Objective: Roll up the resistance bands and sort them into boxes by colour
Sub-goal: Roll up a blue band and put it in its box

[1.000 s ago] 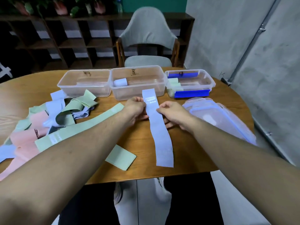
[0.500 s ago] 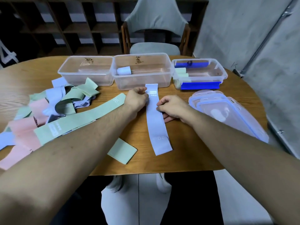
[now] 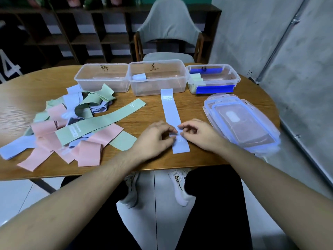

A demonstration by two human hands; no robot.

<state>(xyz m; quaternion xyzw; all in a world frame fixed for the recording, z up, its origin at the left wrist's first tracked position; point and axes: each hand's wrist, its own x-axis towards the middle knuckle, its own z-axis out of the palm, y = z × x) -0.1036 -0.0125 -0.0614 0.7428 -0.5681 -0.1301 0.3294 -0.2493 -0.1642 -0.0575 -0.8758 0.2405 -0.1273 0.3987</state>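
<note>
1. Hands are working near the front edge of the wooden bench. The left hand and the right hand are sitting on either side of a long blue band.
2. The blue band is lying flat on the bench. Its far end is almost touching the middle box, and its near end is poking out just below the hands.
3. Both hands are curling their fingers and pinching the blue band near its near end. The left fingers are touching its left edge and the right fingers are touching its right edge.
4. A rolled blue band is sitting inside the middle box.
5. The left box is standing beside it. I cannot tell if anything is in it.
6. The right box is holding pale green rolls.
7. A messy pile of bands in pink, green and blue is lying on the bench to the left of the left hand.
8. Clear lids are lying stacked to the right of the right hand.
</note>
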